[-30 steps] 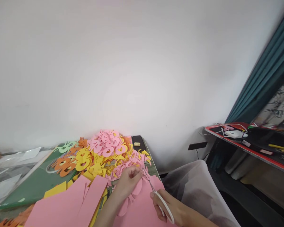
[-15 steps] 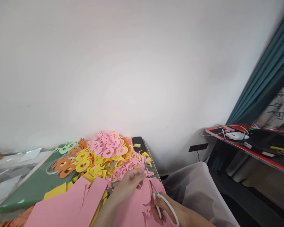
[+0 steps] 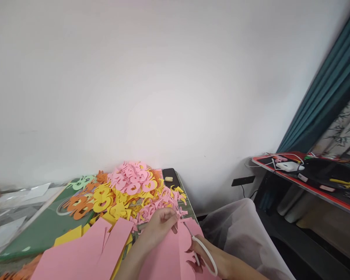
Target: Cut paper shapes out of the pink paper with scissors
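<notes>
My right hand [image 3: 208,254] grips the white-handled scissors [image 3: 204,249], their blades pointing up and left against a pink paper sheet [image 3: 166,258]. That sheet has a wavy, cut right edge and a fold line down it. Pinched at its top edge is my left hand [image 3: 164,224], thumb and fingers closed on the paper near the blade tips. Small pink paper scraps [image 3: 160,204] lie just beyond the left hand. More pink sheets [image 3: 84,251] rest to the left, over yellow paper [image 3: 68,235].
Behind are piles of pink cut-outs [image 3: 132,177], yellow cut-outs [image 3: 103,197] and orange cut-outs [image 3: 80,204]. A black phone [image 3: 170,173] lies at the table's back right corner. A red-edged desk [image 3: 280,171] with cables stands right, past a draped white cloth [image 3: 236,225].
The scissors' handles have come closer together as my right hand closes them. The sheet has shifted slightly, showing its fold line more clearly. My left hand keeps its pinch.
</notes>
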### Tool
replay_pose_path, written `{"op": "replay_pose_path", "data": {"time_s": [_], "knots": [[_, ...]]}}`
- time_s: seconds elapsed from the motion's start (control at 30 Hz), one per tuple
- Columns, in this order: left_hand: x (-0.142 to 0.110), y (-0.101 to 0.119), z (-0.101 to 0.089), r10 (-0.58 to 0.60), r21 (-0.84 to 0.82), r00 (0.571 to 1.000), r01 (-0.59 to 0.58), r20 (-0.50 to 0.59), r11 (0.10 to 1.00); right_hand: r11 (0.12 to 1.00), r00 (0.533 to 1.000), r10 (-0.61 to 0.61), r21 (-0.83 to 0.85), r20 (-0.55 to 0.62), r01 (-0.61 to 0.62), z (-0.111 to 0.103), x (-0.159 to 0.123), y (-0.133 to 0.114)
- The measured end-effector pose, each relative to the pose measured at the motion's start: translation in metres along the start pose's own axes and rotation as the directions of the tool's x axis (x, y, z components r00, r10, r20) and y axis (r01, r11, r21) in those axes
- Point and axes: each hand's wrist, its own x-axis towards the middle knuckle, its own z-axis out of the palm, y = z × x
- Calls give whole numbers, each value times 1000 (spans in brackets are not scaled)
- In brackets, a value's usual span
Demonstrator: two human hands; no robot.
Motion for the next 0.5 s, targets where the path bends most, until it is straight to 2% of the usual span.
{"op": "replay_pose_path", "data": {"time_s": [0.07, 0.17, 0.3, 0.4, 0.5], "knots": [[1, -1, 1, -25, -28, 1000, 25, 1, 999, 1000, 1000, -27, -7, -2, 27, 0, -2, 7], [2, 1, 3, -76, -104, 997, 75, -11, 992, 999, 1000, 6, 39, -21, -5, 0, -1, 5], [2, 5, 4, -136, -187, 991, 133, -2, 973, 998, 1000, 23, 66, -9, -23, -6, 1, -17], [2, 5, 3, -139, -196, 990, 137, 2, 971, 994, 997, 28, 104, 72, -35, -12, 2, -35], [3, 1, 3, -124, -201, 992, 123, 6, 972, 989, 996, 45, 137, 81, -56, -13, 2, -40]]}}
